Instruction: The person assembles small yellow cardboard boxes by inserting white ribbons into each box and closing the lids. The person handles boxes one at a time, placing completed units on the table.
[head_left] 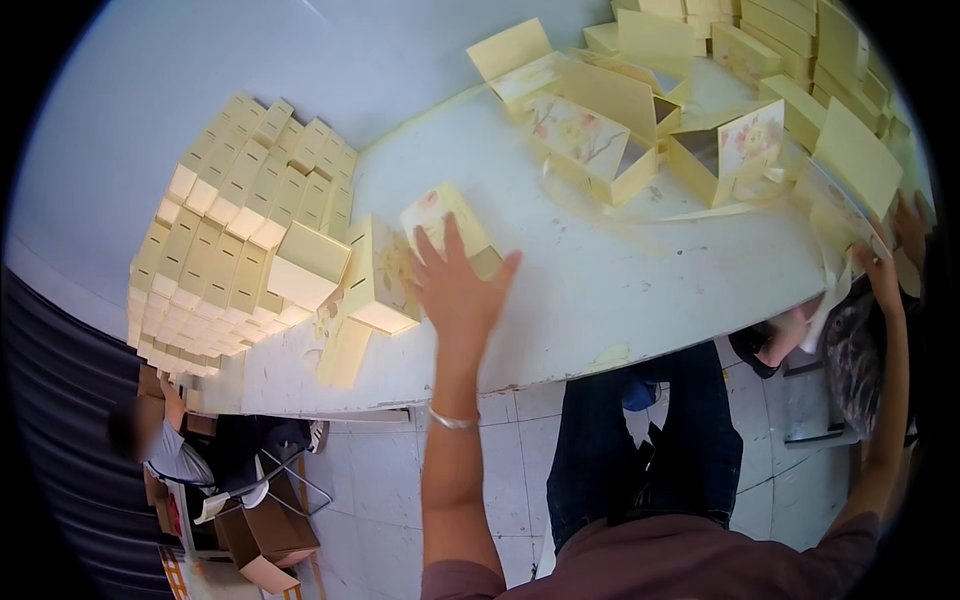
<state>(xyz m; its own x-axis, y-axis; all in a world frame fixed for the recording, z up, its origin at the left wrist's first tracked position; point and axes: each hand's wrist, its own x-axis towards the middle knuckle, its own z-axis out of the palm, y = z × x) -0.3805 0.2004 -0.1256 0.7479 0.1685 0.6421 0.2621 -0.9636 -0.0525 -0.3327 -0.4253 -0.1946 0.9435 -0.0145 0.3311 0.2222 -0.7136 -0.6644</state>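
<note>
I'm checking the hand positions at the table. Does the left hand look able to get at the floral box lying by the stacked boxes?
Probably yes: the left hand already lies on the floral box, with nothing between.

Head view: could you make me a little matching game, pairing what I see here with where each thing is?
Things:
1. left hand
2. right hand
3. stacked closed boxes
4. open flowered boxes

Places:
A. table's far middle
B. table's left end
C. on a small flowered box near the front edge
D. table's right edge, at pale sheets

Pairs: 1-C, 2-D, 3-B, 4-A
</note>
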